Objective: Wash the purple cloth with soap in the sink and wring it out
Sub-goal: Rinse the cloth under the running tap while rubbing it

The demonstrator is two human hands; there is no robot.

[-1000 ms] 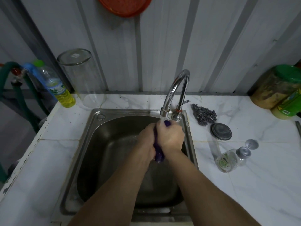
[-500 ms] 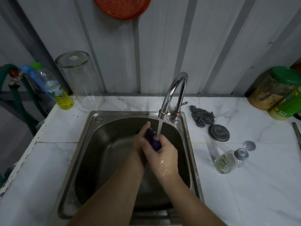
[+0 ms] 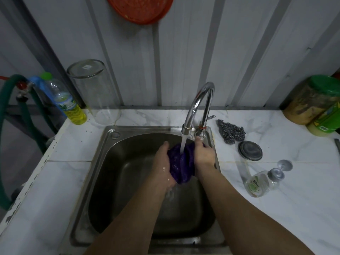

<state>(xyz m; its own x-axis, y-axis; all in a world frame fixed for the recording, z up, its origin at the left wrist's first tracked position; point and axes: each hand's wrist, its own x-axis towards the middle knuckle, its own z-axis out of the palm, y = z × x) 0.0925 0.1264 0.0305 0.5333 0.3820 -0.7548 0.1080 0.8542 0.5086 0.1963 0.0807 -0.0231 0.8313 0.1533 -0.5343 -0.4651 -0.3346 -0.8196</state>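
The purple cloth [image 3: 181, 163] is bunched up between both my hands, above the steel sink [image 3: 110, 162]. Water runs from the curved chrome faucet [image 3: 197, 105] straight onto the cloth's top. My left hand [image 3: 162, 165] cups the cloth from the left and below. My right hand [image 3: 204, 153] presses it from the right, fingertips close to the faucet base. Water drips off the cloth into the basin. A clear soap bottle [image 3: 261, 184] lies on its side on the counter to the right of the sink.
A steel wool pad [image 3: 231, 132] and a round metal lid [image 3: 250, 150] lie right of the faucet. Green-lidded jars [image 3: 316, 102] stand at the back right. A tall glass jar [image 3: 93, 91] and a bottle of yellow liquid [image 3: 69, 105] stand at the back left, beside a green hose [image 3: 5, 126].
My hands have spread apart from a tight squeeze. The cloth was a thin twisted strip; now it is opened into a loose bunch under the stream.
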